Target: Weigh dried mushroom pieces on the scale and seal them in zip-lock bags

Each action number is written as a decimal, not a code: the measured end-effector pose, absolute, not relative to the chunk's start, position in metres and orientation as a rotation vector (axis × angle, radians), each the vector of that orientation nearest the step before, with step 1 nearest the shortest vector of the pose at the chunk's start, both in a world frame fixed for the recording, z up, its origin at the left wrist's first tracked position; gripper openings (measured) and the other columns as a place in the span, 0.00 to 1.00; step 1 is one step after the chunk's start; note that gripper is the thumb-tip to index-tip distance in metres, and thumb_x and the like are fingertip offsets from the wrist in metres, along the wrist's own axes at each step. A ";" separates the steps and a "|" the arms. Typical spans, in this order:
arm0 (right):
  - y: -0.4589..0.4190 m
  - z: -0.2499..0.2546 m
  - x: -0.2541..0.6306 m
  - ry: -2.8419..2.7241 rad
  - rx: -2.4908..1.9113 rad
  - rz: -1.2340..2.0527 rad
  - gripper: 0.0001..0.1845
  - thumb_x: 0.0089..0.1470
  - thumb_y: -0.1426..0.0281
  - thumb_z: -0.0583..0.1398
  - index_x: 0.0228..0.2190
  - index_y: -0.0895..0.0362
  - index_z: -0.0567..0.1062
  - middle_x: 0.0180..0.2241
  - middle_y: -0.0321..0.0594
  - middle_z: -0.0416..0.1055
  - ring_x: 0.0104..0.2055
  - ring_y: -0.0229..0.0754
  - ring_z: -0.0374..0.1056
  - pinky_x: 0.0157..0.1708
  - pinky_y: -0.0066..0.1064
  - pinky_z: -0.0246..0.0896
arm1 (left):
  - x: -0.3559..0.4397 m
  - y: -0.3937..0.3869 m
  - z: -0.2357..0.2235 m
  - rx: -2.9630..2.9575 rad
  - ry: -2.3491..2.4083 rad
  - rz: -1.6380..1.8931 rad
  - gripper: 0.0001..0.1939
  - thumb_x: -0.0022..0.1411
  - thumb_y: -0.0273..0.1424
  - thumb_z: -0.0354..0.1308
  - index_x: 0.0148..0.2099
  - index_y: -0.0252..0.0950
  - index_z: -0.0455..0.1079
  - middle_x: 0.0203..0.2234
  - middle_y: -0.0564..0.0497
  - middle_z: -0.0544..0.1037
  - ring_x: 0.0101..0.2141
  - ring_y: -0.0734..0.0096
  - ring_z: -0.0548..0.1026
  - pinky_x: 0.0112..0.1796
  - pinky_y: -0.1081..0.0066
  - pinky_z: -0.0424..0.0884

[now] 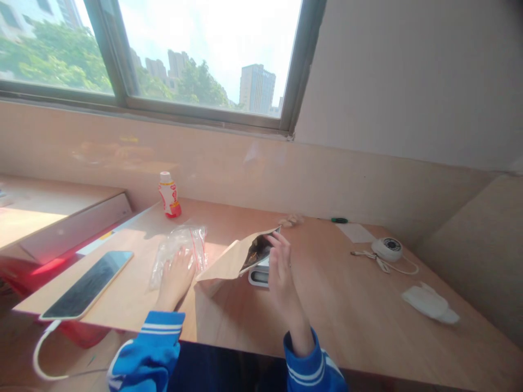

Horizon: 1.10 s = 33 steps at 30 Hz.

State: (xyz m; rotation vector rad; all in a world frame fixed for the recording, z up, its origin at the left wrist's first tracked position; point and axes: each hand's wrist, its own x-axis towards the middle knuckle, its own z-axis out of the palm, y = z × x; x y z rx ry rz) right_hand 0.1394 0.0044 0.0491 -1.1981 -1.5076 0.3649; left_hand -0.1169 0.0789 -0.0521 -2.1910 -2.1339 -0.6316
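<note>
My left hand [176, 276] lies flat, fingers stretched out, on a clear plastic zip bag [180, 247] on the wooden table [347, 305]. My right hand [281, 272] pinches the open mouth of a brown kraft paper pouch [229, 262], which tilts toward the left with its dark inside showing. Under the pouch's mouth sits a small white device [259, 275], partly hidden by the pouch and my right hand.
A phone [87, 284] with a white cable lies at the table's left corner. A small red-and-white bottle [169, 195] stands near the wall. To the right are a round white device [387, 247] with cable, a crumpled white tissue [429, 304], white paper, a green pen [339, 220].
</note>
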 end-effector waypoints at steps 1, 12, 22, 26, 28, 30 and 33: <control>0.003 0.049 0.139 -1.501 -1.198 0.368 0.20 0.65 0.62 0.41 0.53 0.51 0.63 0.57 0.43 0.53 0.62 0.42 0.50 0.61 0.44 0.49 | -0.121 0.083 -0.058 -2.221 -2.170 -0.588 0.24 0.62 0.28 0.43 0.60 0.29 0.61 0.62 0.36 0.57 0.62 0.47 0.54 0.58 0.46 0.47; 0.003 0.041 0.135 -1.377 -1.186 0.345 0.14 0.64 0.64 0.44 0.50 0.52 0.56 0.53 0.47 0.55 0.58 0.43 0.53 0.58 0.46 0.52 | -0.121 0.055 -0.010 -1.942 -1.776 -1.547 0.14 0.60 0.38 0.49 0.41 0.37 0.70 0.44 0.43 0.73 0.49 0.55 0.69 0.53 0.56 0.62; 0.004 0.043 0.131 -1.382 -1.198 0.342 0.11 0.65 0.64 0.43 0.42 0.53 0.61 0.51 0.45 0.54 0.56 0.42 0.55 0.55 0.42 0.56 | -0.067 -0.003 -0.019 -2.130 -1.783 -2.081 0.09 0.55 0.30 0.50 0.25 0.38 0.67 0.21 0.53 0.71 0.26 0.68 0.71 0.29 0.69 0.68; -0.003 0.045 0.135 -1.426 -1.223 0.378 0.11 0.65 0.64 0.44 0.41 0.53 0.64 0.52 0.45 0.54 0.58 0.42 0.54 0.55 0.40 0.56 | -0.051 -0.001 -0.023 -2.134 -1.865 -2.163 0.03 0.55 0.30 0.52 0.29 0.38 0.64 0.24 0.53 0.71 0.29 0.69 0.72 0.31 0.71 0.69; -0.006 0.045 0.137 -1.440 -1.221 0.393 0.12 0.64 0.64 0.45 0.41 0.53 0.65 0.52 0.45 0.55 0.58 0.42 0.55 0.54 0.39 0.58 | -0.049 0.000 -0.023 -2.007 -1.882 -2.318 0.04 0.54 0.31 0.55 0.31 0.38 0.61 0.26 0.53 0.70 0.31 0.70 0.72 0.33 0.72 0.70; -0.008 0.045 0.139 -1.441 -1.179 0.399 0.11 0.64 0.64 0.46 0.41 0.52 0.66 0.52 0.45 0.57 0.58 0.43 0.56 0.53 0.39 0.60 | -0.047 0.002 -0.023 -1.911 -1.854 -2.505 0.09 0.53 0.32 0.58 0.34 0.39 0.60 0.28 0.53 0.70 0.33 0.71 0.73 0.36 0.72 0.71; -0.009 0.047 0.147 -1.369 -1.049 0.444 0.11 0.63 0.64 0.47 0.43 0.52 0.65 0.53 0.45 0.60 0.52 0.42 0.64 0.48 0.38 0.65 | -0.044 0.005 -0.021 -1.794 -1.769 -2.756 0.20 0.47 0.34 0.65 0.38 0.40 0.59 0.34 0.53 0.69 0.36 0.71 0.73 0.38 0.71 0.72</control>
